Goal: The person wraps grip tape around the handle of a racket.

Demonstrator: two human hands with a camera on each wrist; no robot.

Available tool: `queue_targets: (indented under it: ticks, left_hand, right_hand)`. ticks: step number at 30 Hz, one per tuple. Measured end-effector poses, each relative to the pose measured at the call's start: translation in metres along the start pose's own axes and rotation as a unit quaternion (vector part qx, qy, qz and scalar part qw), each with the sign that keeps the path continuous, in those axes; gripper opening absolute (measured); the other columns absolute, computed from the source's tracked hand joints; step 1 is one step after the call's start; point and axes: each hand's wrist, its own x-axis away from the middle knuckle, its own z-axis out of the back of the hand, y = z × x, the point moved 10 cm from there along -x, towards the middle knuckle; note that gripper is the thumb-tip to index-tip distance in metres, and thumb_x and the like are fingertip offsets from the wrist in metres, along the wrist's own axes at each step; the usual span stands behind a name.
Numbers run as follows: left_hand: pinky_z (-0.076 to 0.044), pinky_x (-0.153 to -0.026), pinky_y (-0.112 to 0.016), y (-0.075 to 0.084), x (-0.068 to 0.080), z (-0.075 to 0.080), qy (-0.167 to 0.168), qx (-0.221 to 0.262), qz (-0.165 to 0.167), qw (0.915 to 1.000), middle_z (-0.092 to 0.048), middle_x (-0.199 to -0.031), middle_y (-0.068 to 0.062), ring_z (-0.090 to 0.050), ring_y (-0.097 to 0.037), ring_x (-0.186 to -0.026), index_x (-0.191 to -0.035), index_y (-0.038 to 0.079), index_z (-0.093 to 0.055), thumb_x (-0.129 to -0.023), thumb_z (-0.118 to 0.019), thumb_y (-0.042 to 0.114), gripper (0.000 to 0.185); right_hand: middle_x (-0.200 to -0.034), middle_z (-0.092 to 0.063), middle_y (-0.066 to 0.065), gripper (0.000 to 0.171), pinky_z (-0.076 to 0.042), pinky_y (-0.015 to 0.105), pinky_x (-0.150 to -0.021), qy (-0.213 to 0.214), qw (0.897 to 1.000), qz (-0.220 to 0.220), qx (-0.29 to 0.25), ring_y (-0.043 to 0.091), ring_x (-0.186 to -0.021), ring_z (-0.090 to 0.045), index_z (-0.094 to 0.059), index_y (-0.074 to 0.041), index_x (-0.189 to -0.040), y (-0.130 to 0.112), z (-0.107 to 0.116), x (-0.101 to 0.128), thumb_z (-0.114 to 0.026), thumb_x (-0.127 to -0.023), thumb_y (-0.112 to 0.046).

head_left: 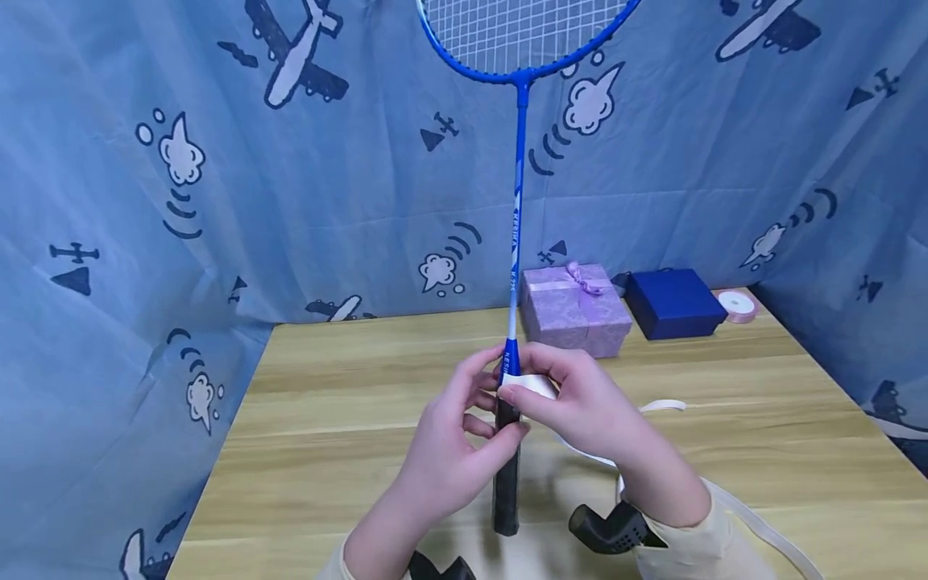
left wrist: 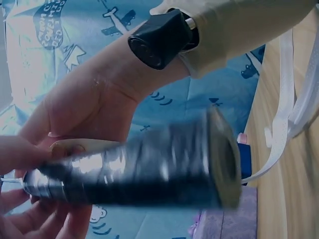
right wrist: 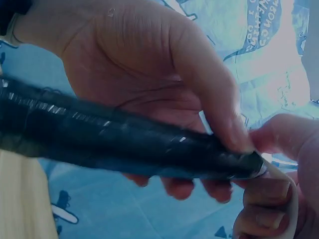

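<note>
A blue badminton racket (head_left: 518,161) stands nearly upright, its head cut off by the top of the head view. My left hand (head_left: 453,451) holds the upper part of its black handle (head_left: 506,491), thumb in front and fingers behind. White grip tape (head_left: 532,384) meets the handle just below the blue cone, pinched there by my right hand (head_left: 590,407). In the left wrist view the perforated tape (left wrist: 283,114) trails off loosely, and the shiny dark handle (left wrist: 149,169) points its butt end at the camera. The right wrist view has the tape (right wrist: 293,209) running along my right fingers.
On the wooden table (head_left: 326,451), a purple gift box (head_left: 576,310) with a ribbon bow stands behind my right hand. Beside it are a dark blue box (head_left: 674,302) and a ribbon spool (head_left: 737,304). A blue printed curtain (head_left: 326,201) encloses the table's back and sides.
</note>
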Motion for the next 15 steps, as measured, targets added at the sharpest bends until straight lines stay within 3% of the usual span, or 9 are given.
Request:
queue_targets:
  ticks: [7,15]
  left_hand:
    - [-0.063,-0.071,-0.026,0.0009,-0.0002,0.0017,0.022,-0.024,0.016,0.9993,-0.069,-0.111,0.004,-0.069,-0.012,-0.09,-0.146,0.031,-0.05,-0.087,-0.078,0.002,0.071]
    - [-0.065,-0.067,-0.033,-0.0028,-0.002,-0.0034,-0.019,0.088,0.042,0.995,-0.069,-0.111,-0.008,-0.069,-0.018,-0.092,-0.147,0.021,-0.047,-0.09,-0.07,-0.007,0.067]
  right_hand:
    - [-0.092,-0.072,0.003,0.011,-0.057,0.027,-0.061,0.014,0.999,0.001,0.037,0.012,-0.072,-0.065,-0.072,-0.006,-0.107,-0.0049,0.0017,0.0022,-0.072,-0.096,-0.008]
    - [-0.098,-0.075,0.005,0.019,-0.058,0.027,-0.066,0.024,1.0,-0.007,0.01,0.014,-0.077,-0.068,-0.072,-0.006,-0.115,-0.0004,0.0014,0.0024,-0.073,-0.096,-0.01]
